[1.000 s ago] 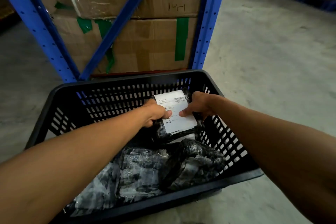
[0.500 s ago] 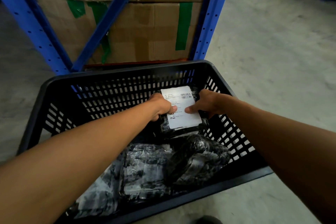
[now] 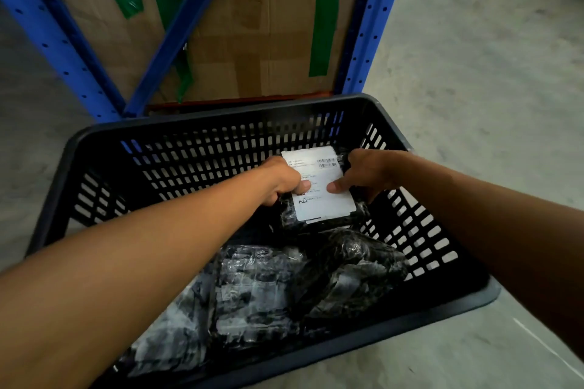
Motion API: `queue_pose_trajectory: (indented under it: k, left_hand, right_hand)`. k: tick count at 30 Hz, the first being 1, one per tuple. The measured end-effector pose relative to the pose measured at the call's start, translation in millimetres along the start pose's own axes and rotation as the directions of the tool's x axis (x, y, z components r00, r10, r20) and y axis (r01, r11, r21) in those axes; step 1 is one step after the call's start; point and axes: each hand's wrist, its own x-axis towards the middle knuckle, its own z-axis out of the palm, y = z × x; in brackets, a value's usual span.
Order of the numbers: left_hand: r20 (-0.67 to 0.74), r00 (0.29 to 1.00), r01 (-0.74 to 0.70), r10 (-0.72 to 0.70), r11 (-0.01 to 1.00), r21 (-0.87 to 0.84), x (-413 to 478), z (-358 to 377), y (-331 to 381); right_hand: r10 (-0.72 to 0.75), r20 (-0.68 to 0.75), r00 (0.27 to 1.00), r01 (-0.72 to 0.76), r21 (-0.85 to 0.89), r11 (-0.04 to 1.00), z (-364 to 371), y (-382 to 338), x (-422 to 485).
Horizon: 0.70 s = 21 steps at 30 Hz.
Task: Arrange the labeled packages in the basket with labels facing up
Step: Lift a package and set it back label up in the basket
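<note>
A black slatted basket point(image 3: 202, 123) stands on the concrete floor. At its far right corner lies a black plastic-wrapped package point(image 3: 325, 193) with its white label facing up. My left hand point(image 3: 281, 181) grips the package's left edge, thumb on the label. My right hand point(image 3: 366, 174) holds its right edge, thumb also on the label. Several more black wrapped packages point(image 3: 344, 265) lie heaped in the near half of the basket, with pale labels showing dimly through glossy wrap point(image 3: 249, 290).
Directly behind the basket rises a blue steel rack point(image 3: 366, 25) with a diagonal brace, holding stacked cardboard boxes point(image 3: 252, 41) patched with green tape. Bare concrete floor point(image 3: 474, 73) stretches to the right and left of the basket.
The view has tilted down slightly and drawn closer to the basket. Both hands stay on the labeled package, which has settled a little lower toward the far right corner.
</note>
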Motion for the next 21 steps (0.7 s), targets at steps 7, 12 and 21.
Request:
queue_pose_trajectory:
  k: [7,12,21]
  left_hand:
    - [-0.132,0.991,0.021,-0.017,0.999,0.033,-18,11,4]
    - [-0.166,0.983,0.077,-0.073,0.997,0.017,-20,14,5]
    - [-0.35,0.937,0.086,-0.021,0.981,0.172,-22,26,2]
  right_hand:
    - [-0.112,-0.05,0.992,0.107,-0.101,0.989,5,4,-8]
    - [-0.174,-0.057,0.983,0.158,-0.216,0.964,2,1,-4]
    - [-0.237,0.043,0.971,0.209,-0.639,0.74,3,-17,-10]
